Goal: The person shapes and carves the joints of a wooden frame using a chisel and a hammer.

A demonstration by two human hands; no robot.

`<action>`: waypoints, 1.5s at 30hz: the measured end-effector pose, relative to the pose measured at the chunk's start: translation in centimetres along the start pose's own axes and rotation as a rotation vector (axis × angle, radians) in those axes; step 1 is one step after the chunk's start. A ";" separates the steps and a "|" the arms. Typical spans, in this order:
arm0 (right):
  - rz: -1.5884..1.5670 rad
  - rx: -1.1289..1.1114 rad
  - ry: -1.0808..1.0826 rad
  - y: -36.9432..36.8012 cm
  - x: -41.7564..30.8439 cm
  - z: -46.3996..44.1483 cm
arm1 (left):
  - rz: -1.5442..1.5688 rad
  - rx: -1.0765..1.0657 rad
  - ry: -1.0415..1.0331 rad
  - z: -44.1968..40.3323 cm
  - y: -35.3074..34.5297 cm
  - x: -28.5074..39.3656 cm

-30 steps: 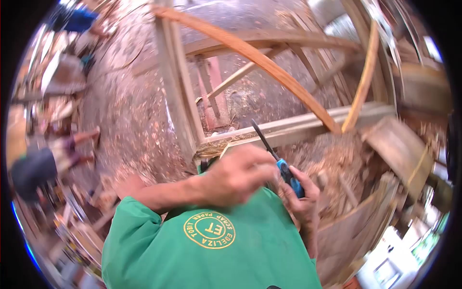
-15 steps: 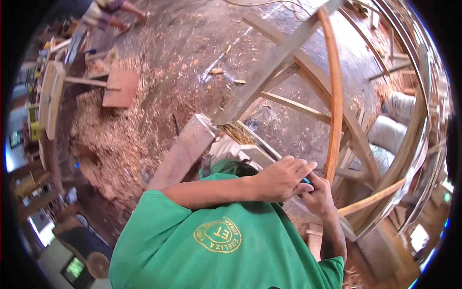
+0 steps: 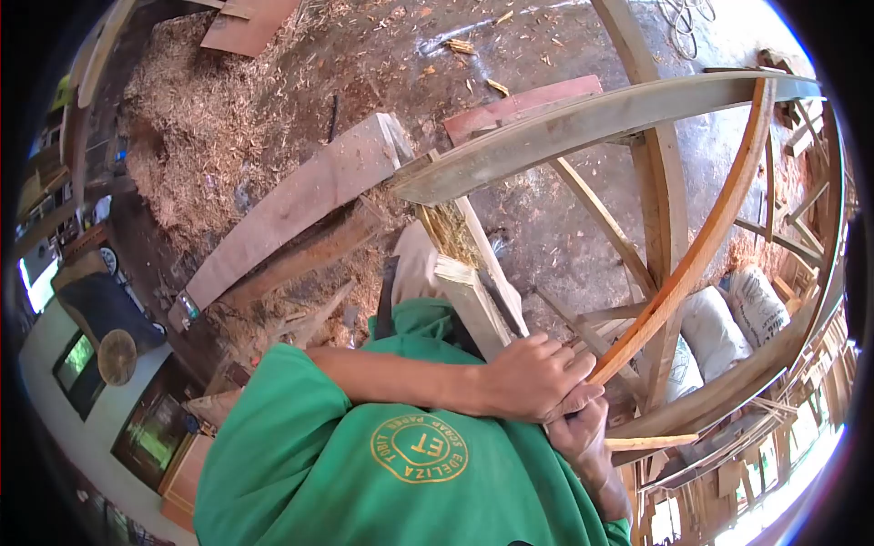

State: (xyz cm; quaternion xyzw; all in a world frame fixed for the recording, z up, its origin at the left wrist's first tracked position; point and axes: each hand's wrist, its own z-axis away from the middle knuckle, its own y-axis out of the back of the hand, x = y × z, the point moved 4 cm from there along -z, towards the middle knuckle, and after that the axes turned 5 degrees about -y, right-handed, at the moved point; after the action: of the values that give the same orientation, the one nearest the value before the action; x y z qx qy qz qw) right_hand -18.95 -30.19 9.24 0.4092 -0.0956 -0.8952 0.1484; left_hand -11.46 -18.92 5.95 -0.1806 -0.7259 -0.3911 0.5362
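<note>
My left hand [image 3: 535, 375] reaches across from the left, its fingers curled closed. Just below and touching it, my right hand [image 3: 581, 423] is closed too, its thumb and fingers bent. What lies inside the two hands is hidden. Right beside them is the near end of a curved orange-brown wooden strip [image 3: 701, 250], which rises away to the upper right. Its far end meets a wide grey curved board [image 3: 583, 132]. I cannot tell whether either hand grips the strip. A squared timber [image 3: 473, 309] stands in front of my shirt, left of the hands.
A broad curved plank [image 3: 300, 200] slants across the left. Wood shavings [image 3: 196, 118] are heaped on the floor. An upright post [image 3: 663, 227] and a diagonal brace [image 3: 605, 223] stand beyond the strip. White sacks [image 3: 710, 332] lie at the right, near more curved timbers.
The view has swung, so the strip and grey board now lean further right. A blue item seen between my hands earlier is hidden now. The hands stay together beside the strip's near end.
</note>
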 end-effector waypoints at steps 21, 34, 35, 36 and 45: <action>0.148 -0.044 0.297 -1.1 -2.2 -2.3 | 0.105 0.157 0.117 -0.8 2.1 -0.9; 0.084 -0.028 0.038 -2.4 -3.6 -1.9 | 0.154 0.295 0.138 -0.1 3.7 -3.0; 0.093 0.016 0.075 -2.3 -3.4 -1.3 | 0.156 0.300 0.124 -0.1 3.3 -2.5; 0.075 0.041 0.120 -2.2 -3.6 -1.3 | 0.176 0.278 0.136 -0.1 2.8 -2.3; 0.050 0.115 -0.022 -1.7 -5.4 -1.8 | 0.258 0.310 0.172 -0.3 2.7 -1.7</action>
State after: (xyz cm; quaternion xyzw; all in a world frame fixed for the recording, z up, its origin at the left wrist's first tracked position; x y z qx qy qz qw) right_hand -14.52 -26.85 11.41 0.4046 -0.1589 -0.8887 0.1459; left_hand -8.79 -17.18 5.43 -0.1534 -0.6999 -0.2168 0.6630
